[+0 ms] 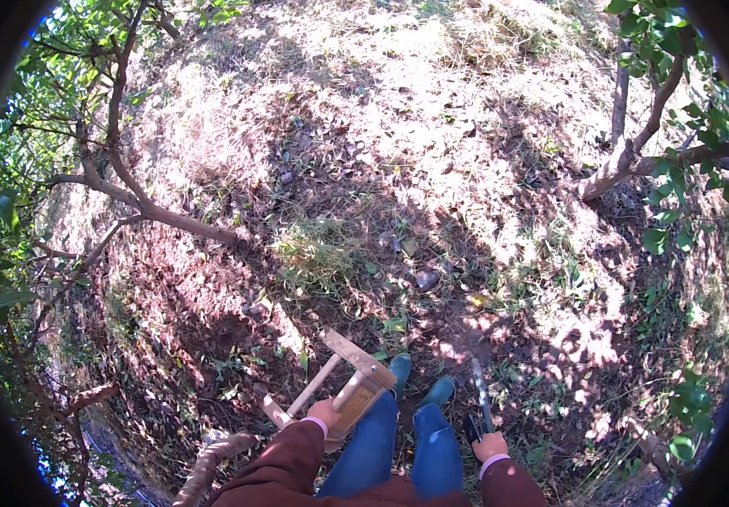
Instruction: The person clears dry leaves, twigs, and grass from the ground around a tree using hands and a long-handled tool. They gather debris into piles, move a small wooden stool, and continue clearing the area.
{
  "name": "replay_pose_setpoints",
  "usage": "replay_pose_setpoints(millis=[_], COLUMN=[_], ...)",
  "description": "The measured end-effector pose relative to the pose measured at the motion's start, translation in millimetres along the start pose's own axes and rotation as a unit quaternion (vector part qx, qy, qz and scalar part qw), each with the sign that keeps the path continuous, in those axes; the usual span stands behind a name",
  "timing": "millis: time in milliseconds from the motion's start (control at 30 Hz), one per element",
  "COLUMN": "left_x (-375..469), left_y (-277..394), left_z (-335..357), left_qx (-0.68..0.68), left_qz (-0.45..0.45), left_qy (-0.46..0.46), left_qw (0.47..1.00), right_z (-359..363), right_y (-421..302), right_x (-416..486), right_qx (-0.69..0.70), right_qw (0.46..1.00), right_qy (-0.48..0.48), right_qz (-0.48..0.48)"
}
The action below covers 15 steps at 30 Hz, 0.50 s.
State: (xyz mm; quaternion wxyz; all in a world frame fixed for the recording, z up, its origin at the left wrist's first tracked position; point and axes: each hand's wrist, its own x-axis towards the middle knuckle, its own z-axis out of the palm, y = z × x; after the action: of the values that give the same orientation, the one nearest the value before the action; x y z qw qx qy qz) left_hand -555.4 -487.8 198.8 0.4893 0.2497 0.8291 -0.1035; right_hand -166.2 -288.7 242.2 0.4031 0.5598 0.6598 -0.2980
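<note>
My left hand (324, 413) grips a round bar of a small wooden stool (353, 352). The stool is tilted beside my left leg, with its slatted panel (356, 405) partly showing. On the other side, my right hand (490, 446) is closed around a long-bladed hand tool (482, 394). Its narrow grey blade points forward, away from me, and a black part shows by my fingers. The exact kind of tool cannot be told. Between the two hands are my legs in blue jeans and my green boots (438, 391).
A forked tree (180, 222) spreads low branches on the left; another tree (611, 168) leans out on the right. Close by my left arm rises a thick branch or trunk (209, 462). A dry grass clump (320, 253) and a stone (427, 279) lie ahead on leaf-littered ground.
</note>
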Motion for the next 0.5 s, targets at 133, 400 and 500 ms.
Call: replay_pose_setpoints(millis=[133,400,500], left_x=[-7.0,-8.2,-10.1], left_y=[-18.3,-45.9,-44.6], left_z=[8.9,7.7,-5.9], left_qx=[-0.002,0.019,0.010], left_qz=[-0.003,-0.032,-0.044], left_qy=[-0.005,-0.023,-0.025], left_qw=[1.000,0.999,0.999], right_z=[0.1,-3.4,-12.4], right_y=[-6.5,-23.5,-29.1], right_x=[3.5,9.1,12.1], right_qx=[-0.015,0.016,0.026], right_qw=[1.000,0.996,0.994], right_qy=[0.005,0.052,0.081], right_qz=[0.019,0.069,0.063])
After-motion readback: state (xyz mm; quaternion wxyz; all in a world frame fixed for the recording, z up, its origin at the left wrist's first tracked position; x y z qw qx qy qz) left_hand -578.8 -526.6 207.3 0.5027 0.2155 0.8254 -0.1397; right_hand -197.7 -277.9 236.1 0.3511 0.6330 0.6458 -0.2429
